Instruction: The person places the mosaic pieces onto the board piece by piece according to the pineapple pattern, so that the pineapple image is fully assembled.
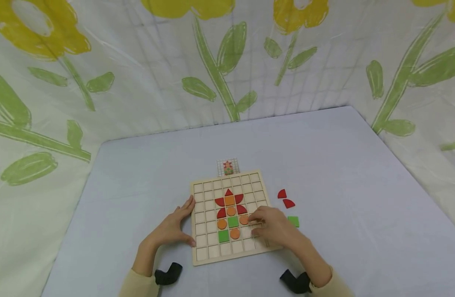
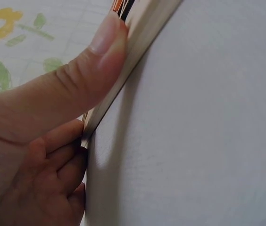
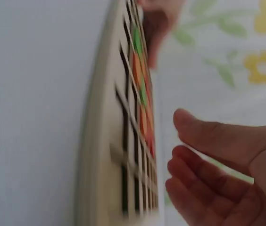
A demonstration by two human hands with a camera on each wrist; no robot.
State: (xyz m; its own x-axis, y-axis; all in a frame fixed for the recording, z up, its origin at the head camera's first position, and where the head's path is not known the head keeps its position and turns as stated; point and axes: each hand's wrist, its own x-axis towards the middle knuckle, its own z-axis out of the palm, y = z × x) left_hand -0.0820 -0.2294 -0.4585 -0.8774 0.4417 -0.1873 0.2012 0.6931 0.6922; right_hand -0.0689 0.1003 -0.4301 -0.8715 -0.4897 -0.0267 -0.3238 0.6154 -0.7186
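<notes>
A wooden grid board [image 1: 206,252] lies on the table, slightly turned. Along its left side rests my left hand [image 1: 170,229], thumb and fingers spread against the rim; in the left wrist view the thumb presses the board's edge [image 2: 140,44]. My right hand [image 1: 273,226] is over the board's right part, fingertips beside an orange disc [image 1: 244,219]. Nothing shows between its thumb and fingers in the right wrist view. On the board sit a red triangle [image 1: 228,192], an orange square [image 1: 229,200], red quarter circles [image 1: 220,201], several orange discs and green squares [image 1: 223,236].
Right of the board lie two loose red quarter circles [image 1: 288,203] and a green square [image 1: 293,221], partly behind my right hand. A small pattern card [image 1: 228,167] touches or nearly touches the board's far edge. A flower-printed curtain [image 1: 157,78] hangs behind the table [image 1: 138,165].
</notes>
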